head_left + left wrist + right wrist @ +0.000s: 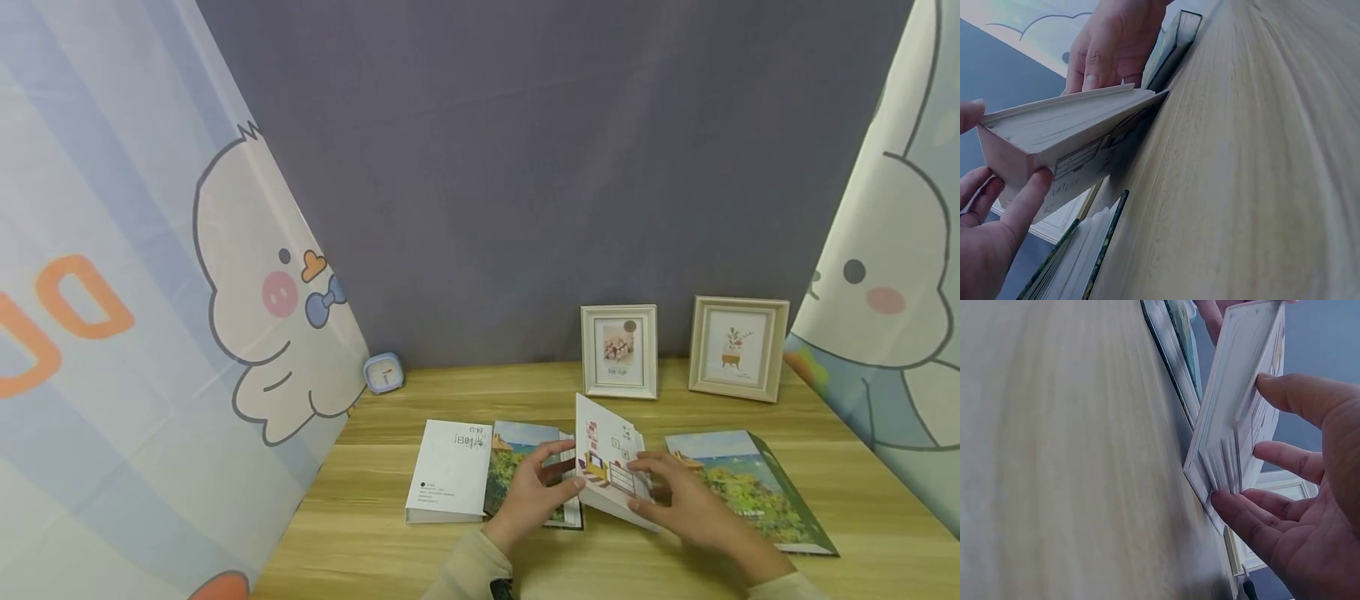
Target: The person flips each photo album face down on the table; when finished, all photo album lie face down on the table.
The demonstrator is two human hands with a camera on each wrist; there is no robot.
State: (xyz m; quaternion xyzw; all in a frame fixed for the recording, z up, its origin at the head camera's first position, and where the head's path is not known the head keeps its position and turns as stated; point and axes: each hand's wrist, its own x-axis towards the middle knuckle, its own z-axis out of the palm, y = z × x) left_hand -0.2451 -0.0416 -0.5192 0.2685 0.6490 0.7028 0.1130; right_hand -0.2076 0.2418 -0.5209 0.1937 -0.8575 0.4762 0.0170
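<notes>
A white photo album [609,454], its cover drawn with a small room scene, is held tilted above the wooden table between both hands. My left hand [534,493] grips its spine side, thumb on one side and fingers on the other, as the left wrist view shows at the album's spine [1007,159]. At the opposite edge, my right hand [686,504] holds the album with the thumb on the cover [1266,415] and fingertips at the page edges, where the pages fan slightly apart. The inside pages are mostly hidden.
Left of the hands lie a white album [450,467] with black writing and a green landscape album [517,454]. Another landscape album [738,483] lies under the right forearm. Behind stand two picture frames [619,392] [738,392] and a blue clock [384,372].
</notes>
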